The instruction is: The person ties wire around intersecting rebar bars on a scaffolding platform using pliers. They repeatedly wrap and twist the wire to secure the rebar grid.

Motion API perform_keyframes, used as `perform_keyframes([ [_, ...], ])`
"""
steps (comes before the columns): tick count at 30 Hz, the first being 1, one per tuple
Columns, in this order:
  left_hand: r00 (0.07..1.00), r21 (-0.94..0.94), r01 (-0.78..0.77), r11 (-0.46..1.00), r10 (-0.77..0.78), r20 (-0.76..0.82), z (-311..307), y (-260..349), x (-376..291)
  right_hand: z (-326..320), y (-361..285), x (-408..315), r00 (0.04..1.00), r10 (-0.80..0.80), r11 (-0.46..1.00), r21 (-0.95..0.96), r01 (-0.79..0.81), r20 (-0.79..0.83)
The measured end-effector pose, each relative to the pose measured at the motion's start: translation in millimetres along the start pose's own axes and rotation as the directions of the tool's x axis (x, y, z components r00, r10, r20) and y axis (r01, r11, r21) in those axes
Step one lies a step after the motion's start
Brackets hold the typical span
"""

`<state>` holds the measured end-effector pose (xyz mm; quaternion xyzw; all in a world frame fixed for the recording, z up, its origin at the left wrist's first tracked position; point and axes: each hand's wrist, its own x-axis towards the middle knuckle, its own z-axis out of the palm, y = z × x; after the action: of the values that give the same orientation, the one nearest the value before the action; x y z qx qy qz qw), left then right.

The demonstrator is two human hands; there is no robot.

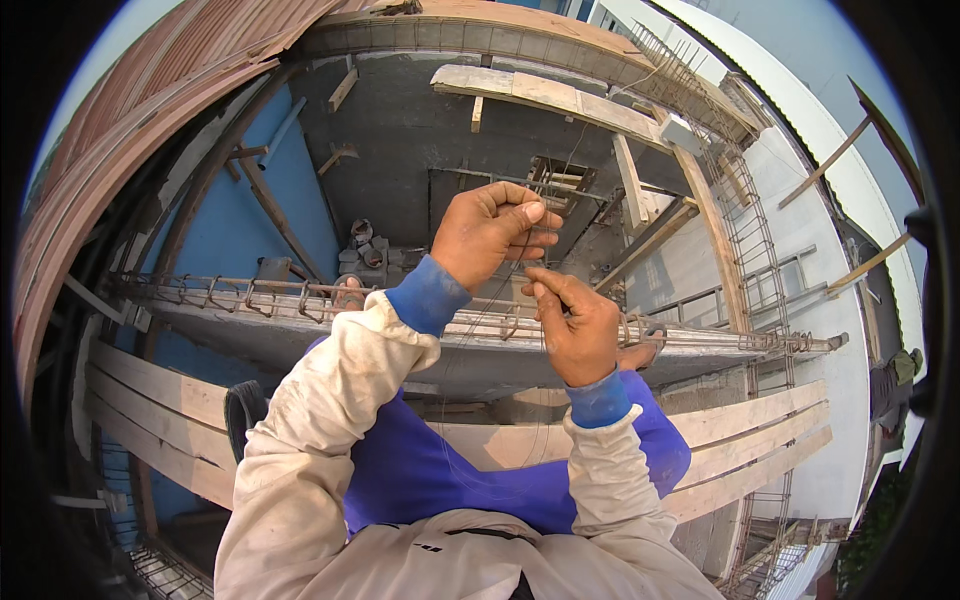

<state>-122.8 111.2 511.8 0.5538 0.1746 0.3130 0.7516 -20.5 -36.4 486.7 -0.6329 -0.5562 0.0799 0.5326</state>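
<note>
Thin dark tie wire (480,319) hangs in loose strands between my hands and down over my lap. My left hand (495,229) is raised near the middle of the view, thumb and index finger pinched on the wire, the other fingers partly spread. Lower and to the right, my right hand (574,319) is curled, its thumb and index finger together on a strand. Beneath both hands a rebar cage (255,296) with bent stirrups lies along the top of a concrete wall (480,356). My feet in sandals rest on or beside this wall.
Wooden planks (750,442) lie beneath and beside me. Beyond the wall is a deep drop with blocks (367,259) at its bottom. Timber props (712,232), an upright rebar cage (757,240) and a ladder (750,285) stand right; corrugated roofing (142,97) is left.
</note>
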Motion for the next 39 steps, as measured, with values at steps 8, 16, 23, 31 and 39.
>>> perform_keyframes([
  [8, 0.986, -0.108, -0.082, 0.991, 0.066, -0.151, -26.6, 6.7, -13.6, 51.3, -9.5, -12.6, 0.983, 0.109, 0.982, 0.137, -0.129, 0.145],
  [16, 0.982, -0.041, -0.141, 0.989, 0.134, -0.135, -35.8, 9.9, -20.0, 53.2, -13.2, -7.6, 0.988, -0.007, 0.995, 0.104, -0.009, 0.154],
  [23, 0.96, -0.356, -0.188, 0.915, 0.096, -0.262, -55.5, 17.7, -14.3, 60.2, 5.9, -31.3, 0.954, 0.204, 0.9, 0.341, -0.271, 0.219],
  [31, 0.667, -0.614, -0.666, 0.424, -0.029, -0.744, -215.6, 34.7, -28.6, 64.6, 40.7, -121.6, 0.785, 0.03, 0.847, 0.402, -0.349, 0.619],
  [39, 0.698, -0.757, -0.416, 0.503, -0.357, -0.621, -198.6, 2.5, -12.6, 34.9, 18.7, -130.9, 0.576, 0.133, 0.867, 0.187, -0.462, 0.806],
])
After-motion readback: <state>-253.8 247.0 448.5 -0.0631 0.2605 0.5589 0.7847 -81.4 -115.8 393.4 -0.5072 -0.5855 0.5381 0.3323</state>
